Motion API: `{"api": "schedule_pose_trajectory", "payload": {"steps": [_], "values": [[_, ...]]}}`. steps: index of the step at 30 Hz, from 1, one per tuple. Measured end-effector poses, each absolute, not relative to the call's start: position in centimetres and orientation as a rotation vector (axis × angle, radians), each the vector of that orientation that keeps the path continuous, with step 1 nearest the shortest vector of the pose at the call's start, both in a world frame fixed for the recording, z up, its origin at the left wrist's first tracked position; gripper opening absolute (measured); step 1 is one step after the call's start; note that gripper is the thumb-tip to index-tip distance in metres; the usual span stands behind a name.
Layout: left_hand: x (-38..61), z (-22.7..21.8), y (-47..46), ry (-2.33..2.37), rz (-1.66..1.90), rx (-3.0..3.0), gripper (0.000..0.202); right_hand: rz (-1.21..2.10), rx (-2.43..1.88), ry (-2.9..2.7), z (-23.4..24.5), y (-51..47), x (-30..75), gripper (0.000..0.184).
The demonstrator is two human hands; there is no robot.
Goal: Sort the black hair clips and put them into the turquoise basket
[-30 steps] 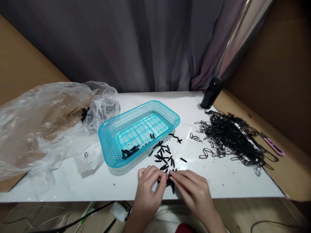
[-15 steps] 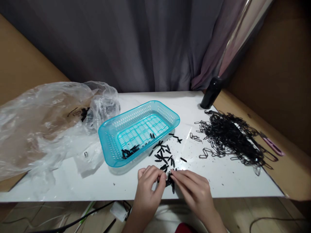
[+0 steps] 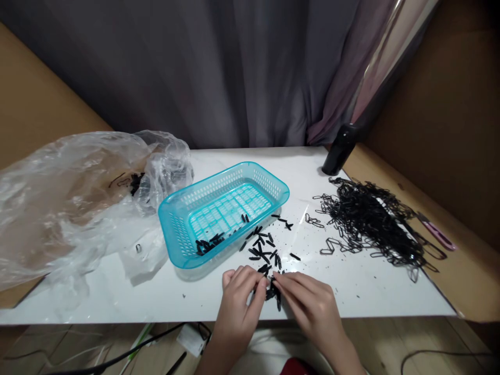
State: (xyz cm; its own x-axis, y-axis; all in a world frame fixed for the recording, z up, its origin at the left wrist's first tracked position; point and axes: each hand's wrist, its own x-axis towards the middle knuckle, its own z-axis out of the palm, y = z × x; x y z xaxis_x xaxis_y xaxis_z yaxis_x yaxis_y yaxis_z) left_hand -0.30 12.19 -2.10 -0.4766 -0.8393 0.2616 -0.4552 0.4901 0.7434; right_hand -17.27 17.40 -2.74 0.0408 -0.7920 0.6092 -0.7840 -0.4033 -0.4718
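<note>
My left hand and my right hand meet at the near edge of the white table, fingertips pinched together on a small bunch of black pieces. More short black pieces lie scattered just beyond my fingers. A turquoise slotted basket stands past them, tilted, with a few black pieces in its near corner.
A tangled heap of black wire clips covers the right of the table, with a pink-handled tool beside it. A black bottle stands at the back right. A crumpled clear plastic bag fills the left. Cables hang below the table edge.
Almost nothing has moved; my fingertips shifted slightly while working the small black pieces between them.
</note>
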Motion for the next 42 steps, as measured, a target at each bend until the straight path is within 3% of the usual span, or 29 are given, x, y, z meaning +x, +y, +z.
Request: {"api": "schedule_pose_trajectory", "payload": {"steps": [13,27,42], "values": [[-0.31,-2.01,12.34,-2.118,-0.785,1.012,0.026,-1.346,-2.346,1.656,-2.75,17.44,-17.31,0.030],[-0.06,-1.51,11.90,-2.016,-1.160,1.064,0.036,-1.473,-2.255,1.591,-2.74,17.62,-17.28,0.033],[0.07,-1.82,11.88,-1.959,-1.063,1.081,0.029,-1.423,-2.282,1.619,-2.68,17.53,-17.13,0.027]]}}
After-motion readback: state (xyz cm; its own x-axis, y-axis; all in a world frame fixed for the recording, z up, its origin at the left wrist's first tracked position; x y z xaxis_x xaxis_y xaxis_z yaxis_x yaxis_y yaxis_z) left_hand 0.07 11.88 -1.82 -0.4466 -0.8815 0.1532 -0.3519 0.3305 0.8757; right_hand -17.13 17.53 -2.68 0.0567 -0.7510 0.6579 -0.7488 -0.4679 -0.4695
